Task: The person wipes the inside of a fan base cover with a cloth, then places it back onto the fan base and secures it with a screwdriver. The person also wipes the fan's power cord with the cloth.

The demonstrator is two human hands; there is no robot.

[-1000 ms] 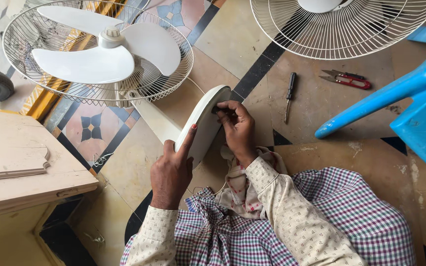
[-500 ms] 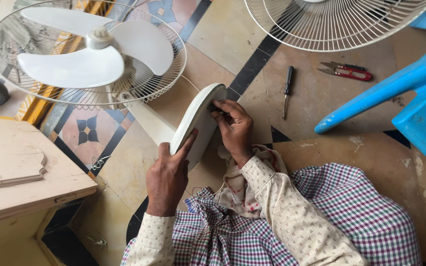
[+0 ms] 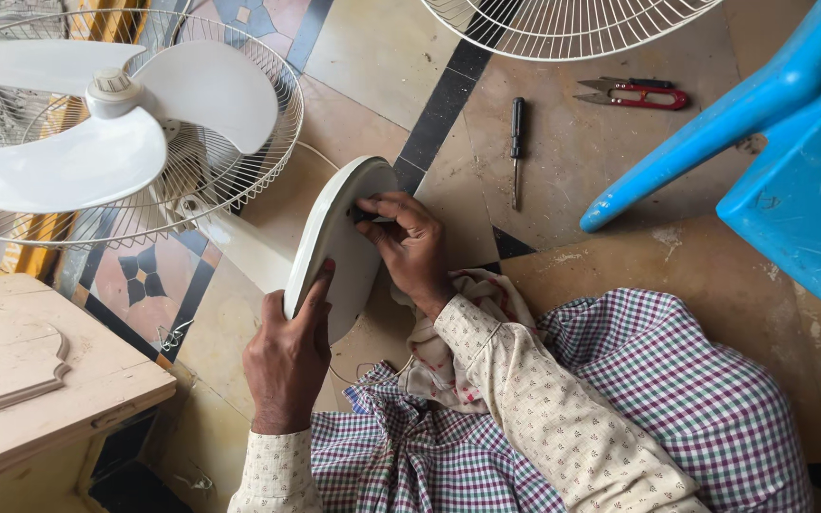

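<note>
White round plastic fan base (image 3: pixel 334 242) stands on edge on the floor; left hand (image 3: pixel 287 366) grips its rim, right hand (image 3: pixel 410 247) pinches something small, dark and unclear against its underside. One screwdriver (image 3: pixel 517 142) lies nearby.

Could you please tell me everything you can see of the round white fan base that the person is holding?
The round white plastic-looking fan base is tipped on edge above the tiled floor, its underside turned toward the person. A white stem joins it to the caged fan head lying beside it. The left hand grips its lower rim; the right hand presses on its underside.
</note>
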